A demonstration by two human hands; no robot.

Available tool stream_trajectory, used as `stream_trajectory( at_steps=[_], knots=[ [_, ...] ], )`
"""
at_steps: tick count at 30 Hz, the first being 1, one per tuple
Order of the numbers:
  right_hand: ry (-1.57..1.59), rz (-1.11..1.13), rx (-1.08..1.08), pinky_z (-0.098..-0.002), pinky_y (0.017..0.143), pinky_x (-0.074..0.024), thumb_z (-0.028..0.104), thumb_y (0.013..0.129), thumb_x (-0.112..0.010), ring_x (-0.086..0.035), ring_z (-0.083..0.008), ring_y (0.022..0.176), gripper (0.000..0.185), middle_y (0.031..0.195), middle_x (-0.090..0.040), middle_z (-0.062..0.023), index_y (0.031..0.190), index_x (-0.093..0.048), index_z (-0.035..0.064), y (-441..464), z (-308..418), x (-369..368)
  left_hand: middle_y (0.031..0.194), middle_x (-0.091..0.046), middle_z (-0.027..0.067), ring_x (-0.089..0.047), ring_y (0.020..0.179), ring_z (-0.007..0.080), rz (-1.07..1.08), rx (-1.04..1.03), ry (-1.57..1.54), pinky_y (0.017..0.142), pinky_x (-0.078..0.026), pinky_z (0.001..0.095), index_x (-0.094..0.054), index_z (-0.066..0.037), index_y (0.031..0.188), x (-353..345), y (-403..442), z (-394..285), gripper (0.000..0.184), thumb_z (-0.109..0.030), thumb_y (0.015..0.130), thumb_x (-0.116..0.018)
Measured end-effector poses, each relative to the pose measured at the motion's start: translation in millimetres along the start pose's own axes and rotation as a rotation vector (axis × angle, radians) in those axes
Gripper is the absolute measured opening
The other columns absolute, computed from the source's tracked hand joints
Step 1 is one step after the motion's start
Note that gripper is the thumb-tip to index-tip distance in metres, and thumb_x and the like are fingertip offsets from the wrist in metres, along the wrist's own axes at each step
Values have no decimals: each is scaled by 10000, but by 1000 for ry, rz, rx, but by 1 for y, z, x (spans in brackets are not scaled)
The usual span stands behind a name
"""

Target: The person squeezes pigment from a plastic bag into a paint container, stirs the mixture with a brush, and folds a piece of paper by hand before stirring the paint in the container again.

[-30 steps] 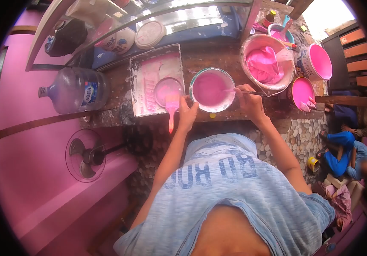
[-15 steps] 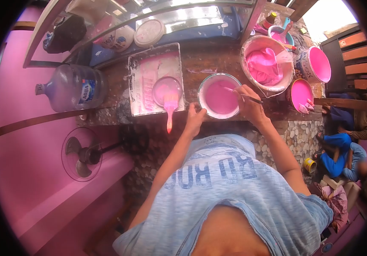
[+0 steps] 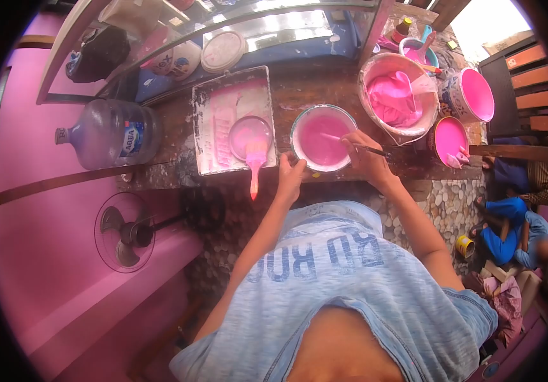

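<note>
A round white bowl (image 3: pixel 298 141) with a dark green rim and pink paint inside stands near the bench's front edge. My right hand (image 3: pixel 369 159) is closed on a thin stirring tool (image 3: pixel 376 151), whose pink-coated end dips into the paint. At the bowl's lower left, my left hand (image 3: pixel 291 175) has its fingers and thumb against the rim. To the left lies a paint tray (image 3: pixel 207 127) smeared with pink; a round lid (image 3: pixel 248 130) rests in it, with a pink-handled brush (image 3: pixel 254 178) across its edge.
Beyond the bowl to the right are a large bucket (image 3: pixel 371 108) with pink cloth, a pink-filled tub (image 3: pixel 478 95) and a paint can (image 3: pixel 450 137). A water bottle (image 3: pixel 105 135) lies left, above a fan (image 3: pixel 124 232). People (image 3: pixel 510 232) sit at the far right.
The bowl has shifted right, then slightly back left, with my left hand beside it. My right hand has moved the tool within the paint.
</note>
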State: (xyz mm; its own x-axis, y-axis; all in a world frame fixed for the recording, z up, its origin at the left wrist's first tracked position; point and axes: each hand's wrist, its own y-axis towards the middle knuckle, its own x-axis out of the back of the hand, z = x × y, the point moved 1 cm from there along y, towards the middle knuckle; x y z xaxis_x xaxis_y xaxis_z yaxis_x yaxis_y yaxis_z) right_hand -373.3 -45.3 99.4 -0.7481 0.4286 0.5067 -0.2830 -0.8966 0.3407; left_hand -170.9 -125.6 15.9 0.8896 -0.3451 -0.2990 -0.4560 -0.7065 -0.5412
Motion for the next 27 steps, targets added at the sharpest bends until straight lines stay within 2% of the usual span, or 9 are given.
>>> stream_trajectory(
  at_steps=[3,8,12,15,18,24,27],
  knots=[
    [-19,146,-40,-429,639,-487,36,895,-593,-604,-353,740,44,824,-595,-158,909,-585,-4,-10,7,2,1162,-487,172,-592,985,186,-23,-65,27,737,-552,284,-354,-23,1215,8,7,0,403,-74,889,-584],
    [-208,9,26,-407,654,-487,27,892,-597,-604,-348,769,35,821,-591,-155,915,-593,0,-6,-3,24,1163,-490,173,-591,969,182,-38,-21,30,713,-543,274,-359,-27,1220,8,-2,5,412,-84,888,-596],
    [-32,-4,-8,-400,663,-491,29,899,-598,-599,-352,757,65,830,-585,-158,953,-616,-2,-2,-6,11,1168,-485,178,-586,961,185,-19,0,32,700,-542,284,-349,-23,1226,-16,-4,-8,433,-83,880,-601],
    [34,115,-55,-405,661,-491,35,899,-599,-596,-355,751,62,831,-581,-157,946,-608,-4,-10,2,7,1116,-487,109,-586,936,131,-14,-82,43,665,-545,230,-375,-34,1192,-7,9,-3,396,-95,888,-621],
    [-81,92,7,-409,660,-488,31,892,-600,-594,-347,758,55,829,-582,-146,944,-600,12,-16,-6,16,1183,-470,182,-570,1007,203,-40,-36,46,762,-553,320,-350,-13,1218,7,4,-2,441,-87,869,-609],
    [-113,1,58,-407,660,-490,15,872,-616,-604,-339,768,73,818,-589,-138,943,-601,11,-2,-6,18,1145,-489,165,-541,1054,190,-20,-92,61,759,-530,298,-372,-16,1211,-9,5,3,427,-87,864,-612],
    [4,76,46,-403,650,-492,12,871,-616,-606,-337,757,76,820,-591,-142,945,-602,7,-6,2,8,1168,-471,163,-550,1038,192,-30,-70,55,801,-535,309,-362,-15,1221,-5,11,-2,444,-73,859,-613]
  ],
)
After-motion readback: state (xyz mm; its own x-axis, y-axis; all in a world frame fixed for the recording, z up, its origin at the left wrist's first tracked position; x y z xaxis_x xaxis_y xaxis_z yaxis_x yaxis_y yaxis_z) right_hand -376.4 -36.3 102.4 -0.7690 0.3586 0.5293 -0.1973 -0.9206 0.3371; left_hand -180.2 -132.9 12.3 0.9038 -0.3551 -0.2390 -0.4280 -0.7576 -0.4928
